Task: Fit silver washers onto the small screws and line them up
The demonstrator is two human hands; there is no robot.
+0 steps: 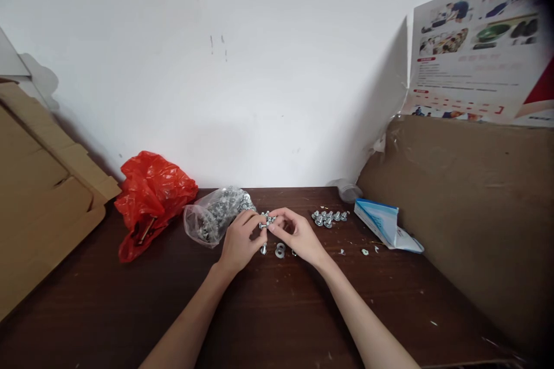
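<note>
Two hands of slim build are showing over the counter (268, 311), both being presented bare. The left hand (239, 243) is displaying a narrow back and slender fingers; the right hand (300, 239) is matching it in proportion. In each, fingers and thumb are forming the grip, with tapering, rounded contours; fingernail detail is proving too small to assess. Both wrists are appearing uncovered and narrower than the hands above them. The left forearm (194, 318) and the right forearm (359, 318) are likewise showing bare over the counter's near portion, widening evenly below the wrists and presenting smooth, straight outlines.
</note>
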